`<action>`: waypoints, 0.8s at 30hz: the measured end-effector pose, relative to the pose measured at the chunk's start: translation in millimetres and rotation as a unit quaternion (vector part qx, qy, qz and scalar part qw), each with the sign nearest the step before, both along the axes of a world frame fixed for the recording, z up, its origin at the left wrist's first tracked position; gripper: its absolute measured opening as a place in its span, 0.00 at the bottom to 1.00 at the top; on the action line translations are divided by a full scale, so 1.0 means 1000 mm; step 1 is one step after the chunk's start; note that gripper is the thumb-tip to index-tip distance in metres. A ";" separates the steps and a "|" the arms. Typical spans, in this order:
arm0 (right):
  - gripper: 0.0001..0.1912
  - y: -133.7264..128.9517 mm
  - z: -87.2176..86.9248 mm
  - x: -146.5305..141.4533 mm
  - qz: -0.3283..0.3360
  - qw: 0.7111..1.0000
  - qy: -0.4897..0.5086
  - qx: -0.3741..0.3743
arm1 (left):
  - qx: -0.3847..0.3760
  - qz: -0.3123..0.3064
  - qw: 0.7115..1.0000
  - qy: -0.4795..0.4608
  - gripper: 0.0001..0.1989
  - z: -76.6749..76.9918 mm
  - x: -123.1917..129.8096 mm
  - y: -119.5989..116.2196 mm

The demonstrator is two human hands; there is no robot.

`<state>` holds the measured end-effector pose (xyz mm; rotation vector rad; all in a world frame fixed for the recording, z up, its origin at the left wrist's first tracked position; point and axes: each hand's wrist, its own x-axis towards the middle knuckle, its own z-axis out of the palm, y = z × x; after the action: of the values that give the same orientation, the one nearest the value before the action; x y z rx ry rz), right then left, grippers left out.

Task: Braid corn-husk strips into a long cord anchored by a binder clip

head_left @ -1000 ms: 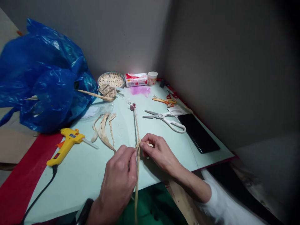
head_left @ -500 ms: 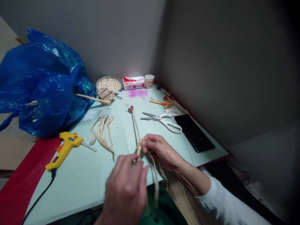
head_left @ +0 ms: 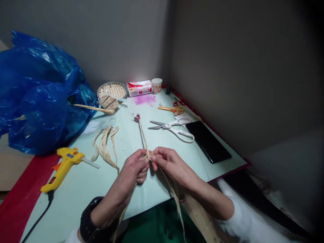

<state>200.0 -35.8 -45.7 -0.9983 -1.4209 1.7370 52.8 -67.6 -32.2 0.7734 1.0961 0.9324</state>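
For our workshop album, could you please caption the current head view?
Two hands hold a thin braid clipped at its far end, beside open scissors.

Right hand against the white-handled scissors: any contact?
Apart. The head view shows pale tabletop between the right hand and the white-handled scissors, whose lower handle loop lies just beyond the knuckles.

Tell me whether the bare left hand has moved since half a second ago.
Yes, the left hand has moved forward, closer to the dark red binder clip on the pale braided cord.
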 end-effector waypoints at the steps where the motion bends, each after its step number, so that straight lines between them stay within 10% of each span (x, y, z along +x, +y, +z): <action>1: 0.10 -0.001 0.000 0.001 0.001 0.999 -0.030 0.022 | 0.000 0.010 1.000 -0.001 0.05 0.001 0.000 -0.001; 24: 0.09 -0.023 -0.001 0.000 -0.103 0.975 -0.102 0.170 | -0.019 0.021 1.000 0.009 0.13 -0.004 -0.007 0.002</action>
<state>199.7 -59.3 -46.5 -1.1101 -1.6124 1.2189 45.4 -65.7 -35.9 0.7314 1.1465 0.9380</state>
